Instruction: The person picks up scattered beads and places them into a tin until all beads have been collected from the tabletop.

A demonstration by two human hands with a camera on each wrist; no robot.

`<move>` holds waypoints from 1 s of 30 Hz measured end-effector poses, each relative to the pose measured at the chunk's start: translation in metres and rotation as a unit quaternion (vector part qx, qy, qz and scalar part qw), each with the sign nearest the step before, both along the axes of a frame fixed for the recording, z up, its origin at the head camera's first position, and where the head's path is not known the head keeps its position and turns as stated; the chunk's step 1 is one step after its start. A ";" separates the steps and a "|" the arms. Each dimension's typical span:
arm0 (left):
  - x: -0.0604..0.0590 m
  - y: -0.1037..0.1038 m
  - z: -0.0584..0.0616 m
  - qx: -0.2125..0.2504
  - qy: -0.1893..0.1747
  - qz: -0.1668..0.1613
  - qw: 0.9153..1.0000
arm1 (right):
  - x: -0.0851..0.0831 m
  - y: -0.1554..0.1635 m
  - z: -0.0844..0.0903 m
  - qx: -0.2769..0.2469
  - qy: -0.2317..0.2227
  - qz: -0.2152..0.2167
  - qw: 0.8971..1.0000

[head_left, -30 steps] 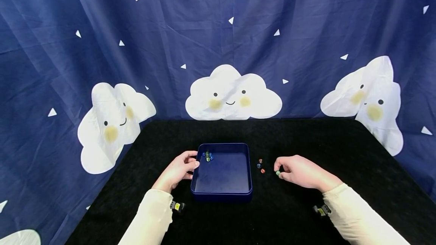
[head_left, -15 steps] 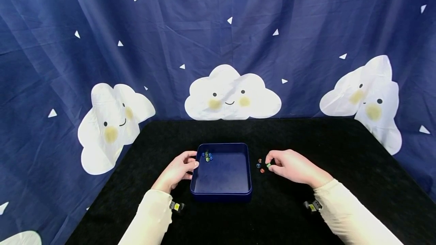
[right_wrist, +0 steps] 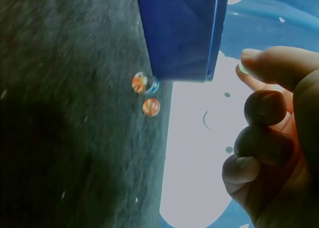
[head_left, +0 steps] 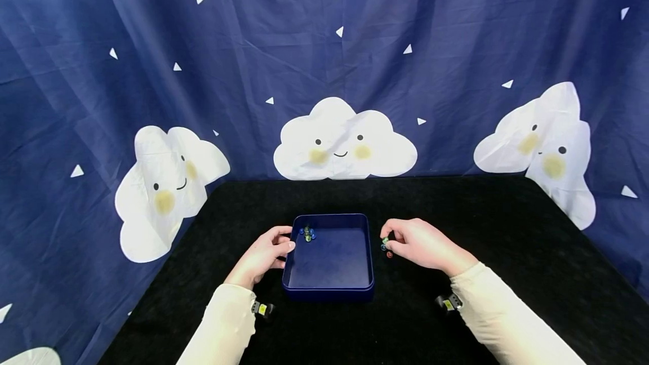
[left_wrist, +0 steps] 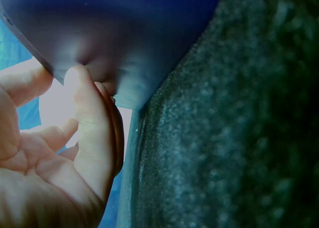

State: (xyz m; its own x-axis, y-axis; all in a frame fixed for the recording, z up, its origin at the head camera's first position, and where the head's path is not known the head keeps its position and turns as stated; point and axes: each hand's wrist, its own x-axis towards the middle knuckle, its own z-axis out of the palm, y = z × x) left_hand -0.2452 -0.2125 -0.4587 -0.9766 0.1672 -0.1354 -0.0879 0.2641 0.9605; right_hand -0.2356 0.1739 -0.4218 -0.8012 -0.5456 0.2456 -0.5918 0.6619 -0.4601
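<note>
My right hand pinches a green marble between thumb and index finger, just right of a blue square tray. In the right wrist view this marble peeks out at the fingertips, raised off the cloth. Below that hand lie a blue marble and an orange-red marble. A second orange marble shows in the right wrist view, hidden by the hand in the head view. My left hand holds the tray's left wall, thumb at the rim, fingers against the outside.
Several blue and green marbles sit together in the tray's far left corner. Black cloth covers the table. Behind it hangs a dark blue curtain with white smiling clouds.
My right hand has carried the green marble leftward, up to the loose marbles beside the tray, and now covers one orange marble. My left hand keeps its hold on the tray.
</note>
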 end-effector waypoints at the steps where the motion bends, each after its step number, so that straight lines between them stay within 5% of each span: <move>1: 0.000 0.000 0.000 0.001 -0.001 0.000 1.000 | -0.001 -0.002 0.000 0.000 -0.001 0.000 1.000; 19: 0.000 0.001 -0.002 0.003 -0.006 0.003 1.000 | -0.015 -0.042 0.002 0.018 0.023 -0.029 0.999; 30: -0.002 0.000 -0.004 0.000 -0.001 0.005 1.000 | -0.012 -0.030 0.003 0.008 -0.039 -0.055 0.998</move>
State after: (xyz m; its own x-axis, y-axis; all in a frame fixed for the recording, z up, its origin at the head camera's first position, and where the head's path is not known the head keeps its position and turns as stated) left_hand -0.2473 -0.2125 -0.4628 -0.9780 0.1575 -0.1368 -0.0919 0.2638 0.9602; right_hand -0.2472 0.1438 -0.4186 -0.8729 -0.4565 0.1723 -0.4778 0.7281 -0.4915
